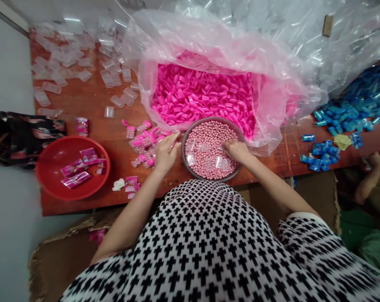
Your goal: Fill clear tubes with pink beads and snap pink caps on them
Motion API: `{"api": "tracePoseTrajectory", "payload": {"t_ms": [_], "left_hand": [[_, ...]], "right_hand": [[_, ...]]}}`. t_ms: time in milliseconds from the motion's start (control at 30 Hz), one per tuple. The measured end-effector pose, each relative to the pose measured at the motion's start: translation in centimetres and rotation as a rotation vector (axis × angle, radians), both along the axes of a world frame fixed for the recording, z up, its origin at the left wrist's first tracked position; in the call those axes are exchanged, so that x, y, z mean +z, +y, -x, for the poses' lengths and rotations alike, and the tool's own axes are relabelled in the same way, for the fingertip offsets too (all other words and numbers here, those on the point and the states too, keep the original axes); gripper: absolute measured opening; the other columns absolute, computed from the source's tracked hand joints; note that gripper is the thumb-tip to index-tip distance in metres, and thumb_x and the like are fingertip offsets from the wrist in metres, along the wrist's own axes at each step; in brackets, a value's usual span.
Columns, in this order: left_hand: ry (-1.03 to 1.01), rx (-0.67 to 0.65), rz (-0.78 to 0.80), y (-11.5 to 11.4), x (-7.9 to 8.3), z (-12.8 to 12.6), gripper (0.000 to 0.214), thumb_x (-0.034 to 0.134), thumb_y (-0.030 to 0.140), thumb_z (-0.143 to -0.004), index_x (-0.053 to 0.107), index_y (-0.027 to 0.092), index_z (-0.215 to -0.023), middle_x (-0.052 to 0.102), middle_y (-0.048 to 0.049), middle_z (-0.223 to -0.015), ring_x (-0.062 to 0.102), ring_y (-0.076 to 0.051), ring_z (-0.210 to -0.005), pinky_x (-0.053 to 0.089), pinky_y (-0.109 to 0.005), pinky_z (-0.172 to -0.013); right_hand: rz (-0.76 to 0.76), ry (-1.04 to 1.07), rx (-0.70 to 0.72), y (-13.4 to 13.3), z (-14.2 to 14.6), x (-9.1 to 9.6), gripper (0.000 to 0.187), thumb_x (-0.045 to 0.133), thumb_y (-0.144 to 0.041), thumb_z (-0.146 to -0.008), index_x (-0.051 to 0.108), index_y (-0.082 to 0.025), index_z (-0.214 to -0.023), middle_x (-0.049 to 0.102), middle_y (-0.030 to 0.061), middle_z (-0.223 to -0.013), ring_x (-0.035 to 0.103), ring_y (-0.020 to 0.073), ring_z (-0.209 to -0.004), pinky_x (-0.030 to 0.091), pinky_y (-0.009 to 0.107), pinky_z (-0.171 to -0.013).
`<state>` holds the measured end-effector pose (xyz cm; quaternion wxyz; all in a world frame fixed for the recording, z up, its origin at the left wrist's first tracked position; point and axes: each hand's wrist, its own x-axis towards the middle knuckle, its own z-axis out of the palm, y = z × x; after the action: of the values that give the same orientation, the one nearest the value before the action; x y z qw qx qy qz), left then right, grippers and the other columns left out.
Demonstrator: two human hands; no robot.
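Note:
A dark-rimmed round bowl (182, 156) full of small pink beads (208, 134) stands at the table's front edge. Several clear plastic boxes (218, 162) lie on the beads. My right hand (237, 151) reaches over the bowl's right side, its fingers curled down at the beads; whatever they pinch is hidden. My left hand (166, 154) is just left of the bowl, thumb and fingers apart, with nothing visible between them. It borders a pile of bead-filled boxes with bright pink caps (145, 142), partly covering it.
Behind the bowl lies a plastic bag (267, 109) of loose pink caps (202, 92). Empty clear boxes (106, 77) are scattered back left. A red bowl (41, 167) with pink packets stands left. Blue-wrapped pieces (325, 155) lie right, near another person's hand (378, 161).

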<state>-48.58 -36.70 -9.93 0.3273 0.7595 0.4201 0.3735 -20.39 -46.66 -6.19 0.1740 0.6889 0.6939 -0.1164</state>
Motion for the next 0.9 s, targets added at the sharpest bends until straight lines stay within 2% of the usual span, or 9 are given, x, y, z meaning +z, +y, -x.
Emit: {"api": "tracePoseTrajectory", "payload": {"t_ms": [100, 200, 300, 400, 533, 633, 700, 800, 900], "left_hand": [[0.038, 0.083, 0.04, 0.0, -0.4, 0.1, 0.032, 0.051, 0.031, -0.088, 0.063, 0.017, -0.114, 0.068, -0.0068, -0.111, 0.063, -0.019, -0.102, 0.049, -0.037, -0.093], [0.132, 0.258, 0.077, 1.6, -1.8, 3.5, 0.029, 0.049, 0.025, -0.088, 0.064, 0.015, -0.111, 0.069, -0.0081, -0.108, 0.063, -0.02, -0.099, 0.049, -0.035, -0.092], [0.289, 0.375, 0.113, 2.9, -3.5, 7.2, 0.031, 0.047, 0.016, -0.085, 0.062, 0.014, -0.112, 0.066, -0.0101, -0.111, 0.061, -0.021, -0.104, 0.046, -0.035, -0.095], [0.427, 0.416, 0.151, 3.6, -5.0, 8.3, 0.037, 0.047, 0.012, -0.081, 0.058, 0.016, -0.117, 0.061, -0.0111, -0.118, 0.054, -0.024, -0.113, 0.042, -0.038, -0.101], [0.542, 0.376, 0.155, 4.4, -6.3, 7.3, 0.053, 0.051, 0.009, -0.076, 0.048, 0.016, -0.128, 0.051, -0.012, -0.131, 0.043, -0.028, -0.125, 0.033, -0.043, -0.107], [0.584, 0.239, 0.162, 5.5, -6.9, 6.9, 0.061, 0.053, 0.008, -0.075, 0.042, 0.012, -0.134, 0.046, -0.0156, -0.136, 0.038, -0.031, -0.128, 0.03, -0.047, -0.108], [0.573, 0.152, 0.179, 6.4, -7.2, 7.0, 0.058, 0.051, 0.01, -0.078, 0.042, 0.012, -0.136, 0.048, -0.0167, -0.134, 0.042, -0.031, -0.124, 0.033, -0.046, -0.105], [0.492, 0.097, 0.191, 7.3, -7.8, 7.6, 0.051, 0.048, 0.013, -0.083, 0.046, 0.016, -0.134, 0.052, -0.0146, -0.13, 0.048, -0.027, -0.117, 0.038, -0.042, -0.101], [0.273, 0.125, 0.165, 7.2, -8.1, 8.1, 0.042, 0.048, 0.017, -0.085, 0.053, 0.014, -0.127, 0.058, -0.0134, -0.124, 0.052, -0.024, -0.115, 0.04, -0.038, -0.101]], "right_hand": [[0.01, -0.002, 0.032, 0.1, -0.1, -0.1, 0.032, 0.052, -0.031, -0.088, 0.056, -0.016, -0.116, 0.064, 0.0143, -0.113, 0.056, 0.0254, -0.106, 0.047, 0.033, -0.082], [0.017, 0.007, 0.027, -0.1, -0.7, -0.4, 0.035, 0.05, -0.035, -0.09, 0.055, -0.017, -0.119, 0.062, 0.015, -0.117, 0.057, 0.0263, -0.106, 0.048, 0.033, -0.079], [0.024, -0.001, 0.009, 0.0, -1.3, -1.1, 0.039, 0.046, -0.04, -0.091, 0.053, -0.018, -0.123, 0.061, 0.015, -0.119, 0.059, 0.0267, -0.104, 0.049, 0.035, -0.077], [0.029, 0.0, 0.032, 0.3, -1.7, -1.9, 0.043, 0.046, -0.042, -0.091, 0.051, -0.016, -0.125, 0.062, 0.0152, -0.116, 0.059, 0.0265, -0.105, 0.048, 0.035, -0.08], [0.052, 0.005, 0.051, 0.5, -1.9, -2.4, 0.044, 0.048, -0.043, -0.09, 0.052, -0.016, -0.124, 0.063, 0.0155, -0.115, 0.059, 0.027, -0.107, 0.048, 0.037, -0.083], [0.041, 0.016, 0.041, 0.3, -1.8, -2.4, 0.042, 0.048, -0.041, -0.089, 0.054, -0.016, -0.122, 0.062, 0.0161, -0.117, 0.059, 0.0272, -0.107, 0.049, 0.038, -0.082], [0.025, 0.032, 0.028, 0.2, -1.7, -2.2, 0.041, 0.048, -0.04, -0.09, 0.054, -0.015, -0.122, 0.062, 0.0163, -0.119, 0.06, 0.0274, -0.106, 0.05, 0.039, -0.082], [-0.025, 0.052, -0.029, 0.1, -1.5, -1.4, 0.039, 0.048, -0.04, -0.089, 0.057, -0.016, -0.119, 0.063, 0.0161, -0.117, 0.062, 0.0284, -0.103, 0.051, 0.041, -0.081], [-0.171, 0.143, -0.149, 0.4, -0.9, 0.0, 0.039, 0.049, -0.04, -0.088, 0.06, -0.016, -0.117, 0.064, 0.0168, -0.114, 0.063, 0.0298, -0.101, 0.051, 0.045, -0.083]]}}
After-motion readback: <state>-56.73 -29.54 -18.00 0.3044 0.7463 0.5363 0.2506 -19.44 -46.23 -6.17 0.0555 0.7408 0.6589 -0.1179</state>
